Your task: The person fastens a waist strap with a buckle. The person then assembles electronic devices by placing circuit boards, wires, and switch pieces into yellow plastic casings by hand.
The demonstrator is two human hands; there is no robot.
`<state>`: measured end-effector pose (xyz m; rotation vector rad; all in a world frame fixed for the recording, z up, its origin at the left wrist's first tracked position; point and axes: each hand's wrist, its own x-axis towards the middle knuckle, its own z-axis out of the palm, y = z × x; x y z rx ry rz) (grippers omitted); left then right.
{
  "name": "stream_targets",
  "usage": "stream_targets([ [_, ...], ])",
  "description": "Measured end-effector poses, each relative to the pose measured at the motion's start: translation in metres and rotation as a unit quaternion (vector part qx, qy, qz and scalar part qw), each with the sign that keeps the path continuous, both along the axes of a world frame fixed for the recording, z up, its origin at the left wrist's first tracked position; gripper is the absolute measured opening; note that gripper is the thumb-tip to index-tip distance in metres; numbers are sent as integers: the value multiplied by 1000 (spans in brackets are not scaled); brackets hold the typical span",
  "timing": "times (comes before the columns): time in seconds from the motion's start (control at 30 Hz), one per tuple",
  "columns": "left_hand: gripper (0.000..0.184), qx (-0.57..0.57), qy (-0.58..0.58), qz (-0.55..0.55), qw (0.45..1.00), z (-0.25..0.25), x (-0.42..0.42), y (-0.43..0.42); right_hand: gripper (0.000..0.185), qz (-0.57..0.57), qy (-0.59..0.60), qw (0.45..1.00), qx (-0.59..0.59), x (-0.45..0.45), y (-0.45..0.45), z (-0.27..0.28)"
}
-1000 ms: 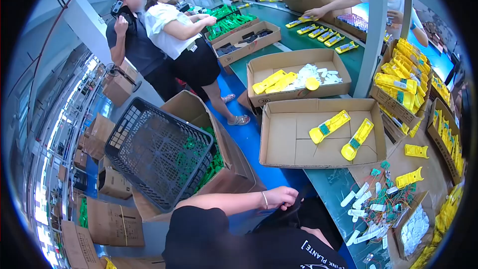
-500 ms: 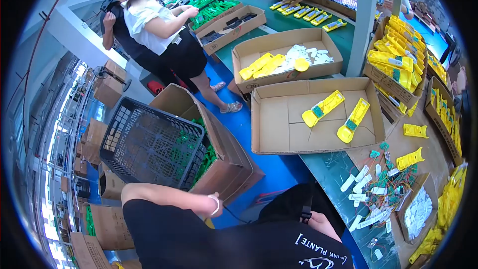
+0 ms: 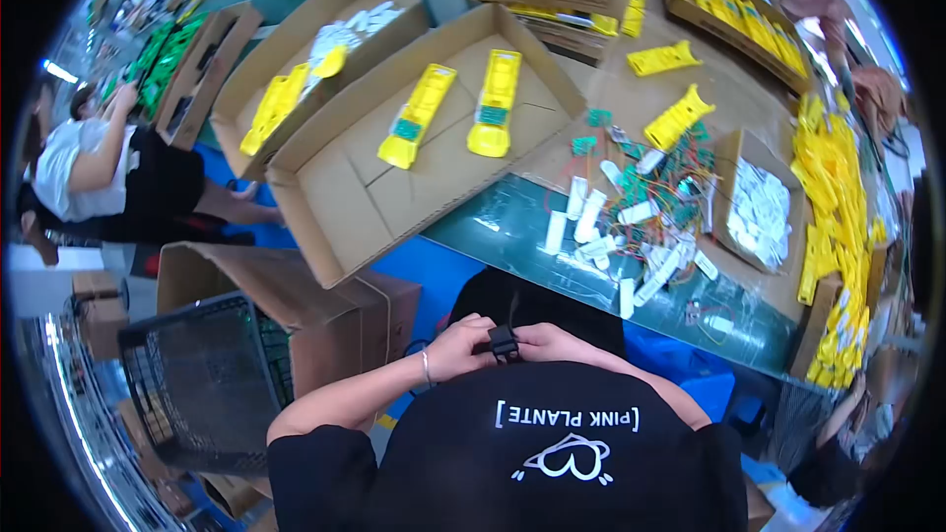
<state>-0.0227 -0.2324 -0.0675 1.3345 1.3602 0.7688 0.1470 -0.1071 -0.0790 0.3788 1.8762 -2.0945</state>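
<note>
At my waist, just below the lower edge of the shirt, both hands meet at a black buckle (image 3: pixel 504 342) on a dark strap. My left hand (image 3: pixel 459 348), with a band on its wrist, is closed with its fingertips at the buckle's left side. My right hand (image 3: pixel 554 343) pinches the buckle from the right, fingers bent. The buckle partly hides the fingertips. Ahead, a shallow cardboard tray (image 3: pixel 379 227) holds two yellow casings (image 3: pixel 496 103) with green circuit boards in them.
The green table (image 3: pixel 483 227) carries white parts (image 3: pixel 589 217) tangled with wires, a small box of white pieces (image 3: pixel 759 212) and loose yellow casings (image 3: pixel 678 118). A black crate (image 3: pixel 202 384) rests by a large carton (image 3: pixel 340 335) on my left. Another person (image 3: pixel 94 158) stands far left.
My view has swung toward the table. My left hand has moved right and my right hand left, so they now meet at the buckle, which was by the right hand before.
</note>
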Motion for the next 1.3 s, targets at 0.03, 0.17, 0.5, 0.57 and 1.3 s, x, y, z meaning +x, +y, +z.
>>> stream_targets([
  [0.03, 23, 28, 43, -46, 998, -5, 2, 3, 20, -12, -8, 1000, -1, 2, 0, 0],
  [0.17, 16, 21, -66, -1, 998, -11, 8, 3, 21, -33, -21, 999, 8, 5, 0, 0],
  [0.5, 24, -156, -307, 136, 929, -29, 33, 10, 46, -193, -21, 969, -156, 29, 7, 27],
  [0.57, 30, -160, -344, 164, 911, -23, 37, 16, 70, -229, 5, 939, -256, 43, 14, 32],
  [1.3, 32, -116, -326, 123, 930, -15, 41, 39, 22, -219, 42, 964, 145, 88, -6, 37],
])
